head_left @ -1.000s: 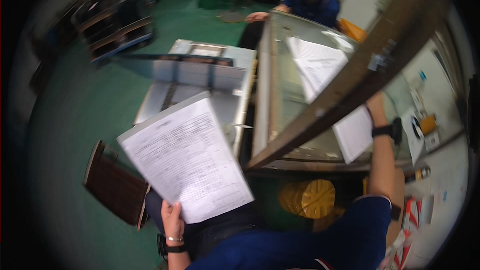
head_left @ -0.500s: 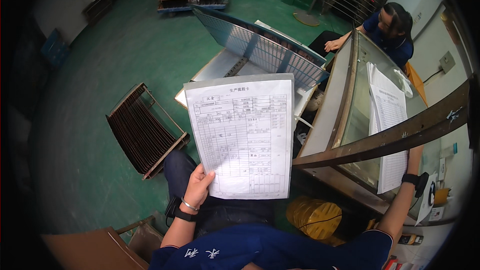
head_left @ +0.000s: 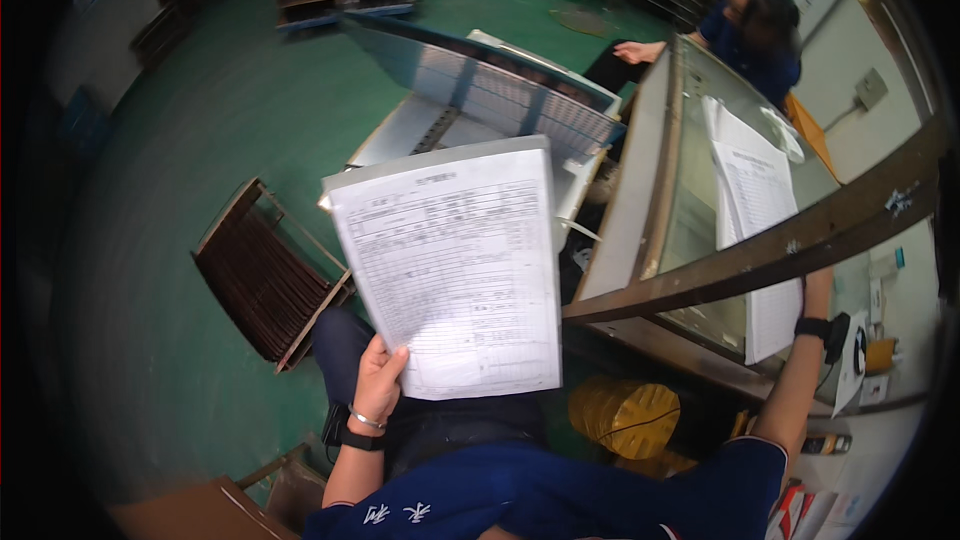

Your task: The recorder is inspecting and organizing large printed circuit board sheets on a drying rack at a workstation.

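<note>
My left hand (head_left: pixel 378 380) pinches the lower left edge of a printed form (head_left: pixel 455 270), its thumb lying on the front. The form seems to sit in a clear plastic sleeve and is held upright, facing me, above my lap. On the right, my right arm stretches past a dark curved beam (head_left: pixel 770 255) to the glass-topped table (head_left: pixel 690 180). Only the back part of my right hand (head_left: pixel 817 292) shows, beside a stack of printed sheets (head_left: pixel 757 200) on the glass. The beam hides its fingers.
A blue-framed mesh panel (head_left: pixel 490 90) leans on a white stand ahead. A slotted rack (head_left: pixel 265 280) stands on the green floor to the left. A yellow round stool (head_left: pixel 628 415) is by my right side. A co-worker (head_left: pixel 765 35) sits across the table.
The whole view has shifted, so the surroundings lie further left and higher. The form has moved left along with it, still in my left hand. The co-worker's head is bent lower.
</note>
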A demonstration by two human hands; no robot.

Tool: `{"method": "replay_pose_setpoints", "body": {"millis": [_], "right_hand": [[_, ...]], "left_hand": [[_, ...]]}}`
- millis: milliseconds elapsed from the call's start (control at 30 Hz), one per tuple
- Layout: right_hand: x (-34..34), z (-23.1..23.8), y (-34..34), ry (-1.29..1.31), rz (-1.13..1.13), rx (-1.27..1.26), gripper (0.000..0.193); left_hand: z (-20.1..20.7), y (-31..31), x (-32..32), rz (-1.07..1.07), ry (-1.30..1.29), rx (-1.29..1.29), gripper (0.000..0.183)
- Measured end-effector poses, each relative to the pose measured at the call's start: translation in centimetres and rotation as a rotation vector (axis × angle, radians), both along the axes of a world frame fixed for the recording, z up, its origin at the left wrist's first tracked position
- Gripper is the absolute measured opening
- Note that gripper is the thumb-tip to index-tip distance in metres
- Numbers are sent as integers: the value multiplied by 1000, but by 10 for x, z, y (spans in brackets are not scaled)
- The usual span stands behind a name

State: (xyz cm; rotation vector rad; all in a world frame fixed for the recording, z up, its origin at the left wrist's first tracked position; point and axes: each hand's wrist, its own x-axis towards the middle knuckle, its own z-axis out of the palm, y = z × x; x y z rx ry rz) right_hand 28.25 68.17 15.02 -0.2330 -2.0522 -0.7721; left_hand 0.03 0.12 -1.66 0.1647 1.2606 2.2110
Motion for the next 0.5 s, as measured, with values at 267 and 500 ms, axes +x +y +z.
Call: {"method": "replay_pose_setpoints", "body": {"millis": [267,500], "right_hand": [[-70,35,-118,277,9,-1100,11],[-66,50,-128,298,-94,-1277,12]], "left_hand": [[-3,-6,3,134,96,-70,42],[3,-2,2,92,120,-79,43]]}}
